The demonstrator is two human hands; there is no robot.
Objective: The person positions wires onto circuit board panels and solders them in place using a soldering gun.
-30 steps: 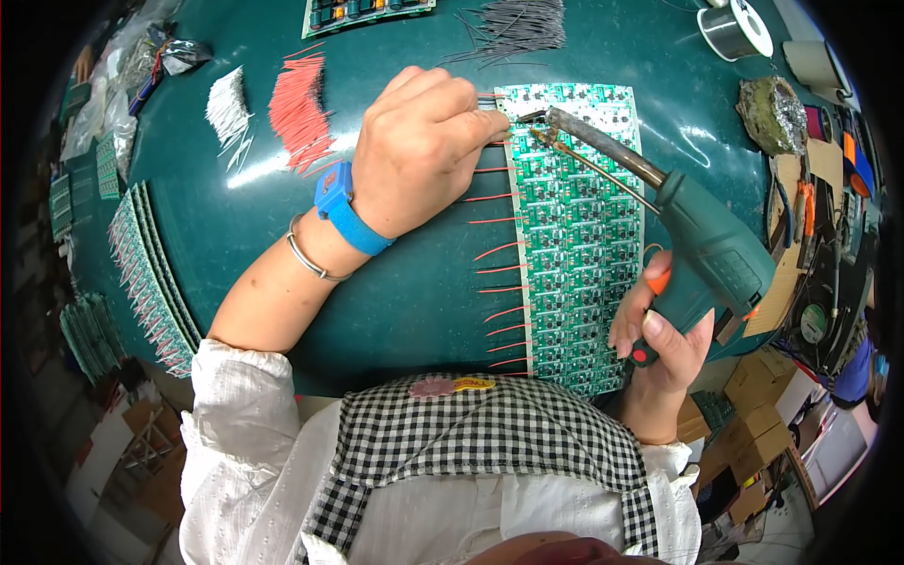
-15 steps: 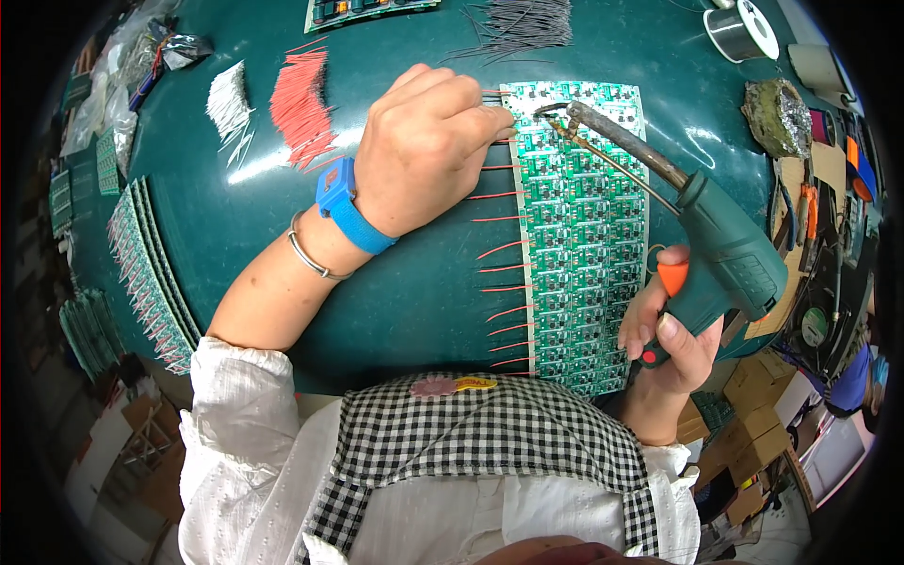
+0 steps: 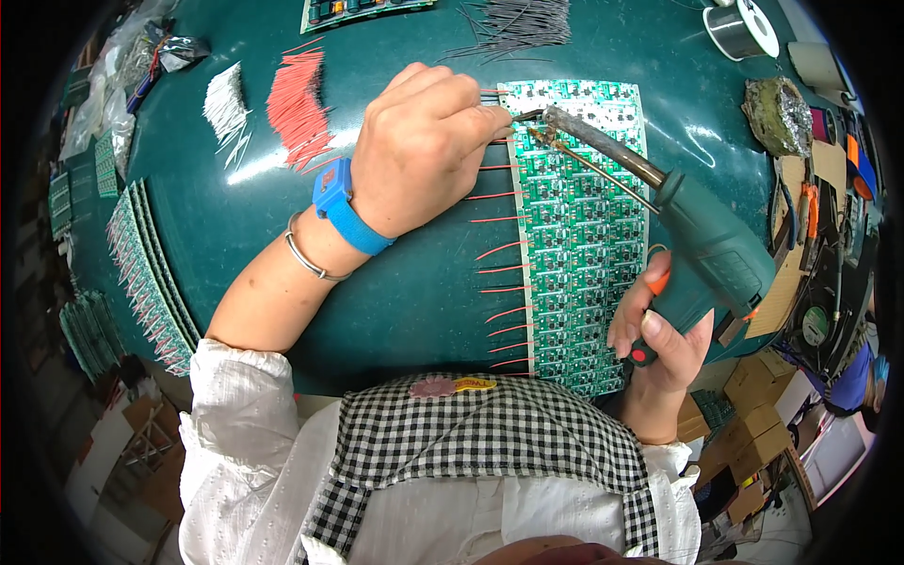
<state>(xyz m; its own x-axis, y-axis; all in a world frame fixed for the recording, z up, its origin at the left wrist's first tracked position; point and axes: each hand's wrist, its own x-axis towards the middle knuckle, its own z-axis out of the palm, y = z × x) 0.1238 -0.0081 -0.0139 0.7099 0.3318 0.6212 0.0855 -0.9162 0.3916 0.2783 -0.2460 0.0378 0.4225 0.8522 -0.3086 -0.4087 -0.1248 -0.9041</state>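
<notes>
My left hand [image 3: 424, 151], with a blue wrist strap [image 3: 344, 212], pinches a thin wire against the upper left edge of a green circuit board panel [image 3: 579, 235]. My right hand [image 3: 659, 330] grips the handle of a dark green soldering gun [image 3: 702, 240]. Its metal tip [image 3: 556, 122] rests on the top of the panel, right beside my left fingertips. Several short red wires [image 3: 499, 264] stick out from the panel's left edge.
Bundles of red wires [image 3: 297, 104], white wires [image 3: 226, 104] and grey wires [image 3: 518, 24] lie at the back of the green table [image 3: 414, 292]. Stacked boards [image 3: 141, 273] line the left edge. A solder spool [image 3: 739, 28], a sponge holder [image 3: 777, 113] and pliers [image 3: 810, 212] sit right.
The soldering gun has shifted slightly down and right, its tip staying near the panel's top. My left hand holds the same place.
</notes>
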